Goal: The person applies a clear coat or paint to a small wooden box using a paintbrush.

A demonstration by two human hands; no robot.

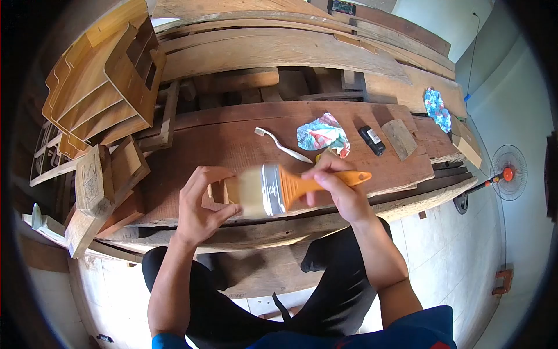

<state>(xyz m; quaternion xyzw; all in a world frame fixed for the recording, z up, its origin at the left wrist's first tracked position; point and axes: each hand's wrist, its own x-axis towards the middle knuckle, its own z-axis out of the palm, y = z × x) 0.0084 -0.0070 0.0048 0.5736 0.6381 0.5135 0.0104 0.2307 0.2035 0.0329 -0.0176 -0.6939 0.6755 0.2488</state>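
A wide paintbrush with an orange handle (pixel 293 189), a silver band and pale bristles is held level above the reddish-brown plank (pixel 203 139). My right hand (pixel 340 189) grips its handle. Curved around a small wooden piece (pixel 220 192), my left hand (pixel 203 200) has its thumb and fingertips at the bristle end; the bristles are blurred. Beyond the hands lie a white toothbrush (pixel 285 146), a crumpled colourful cloth (pixel 325 135), a small black object with a white label (pixel 372 141) and a flat wooden block (pixel 399 139).
A wooden shelf organizer (pixel 104 87) stands at the left, near stacked wood blocks (pixel 96 183). Long planks (pixel 279 49) lie across the back. At the right are another crumpled cloth (pixel 437 109), a cardboard box (pixel 465 143) and a fan (pixel 508 174). A phone-like device (pixel 342 7) sits at the top.
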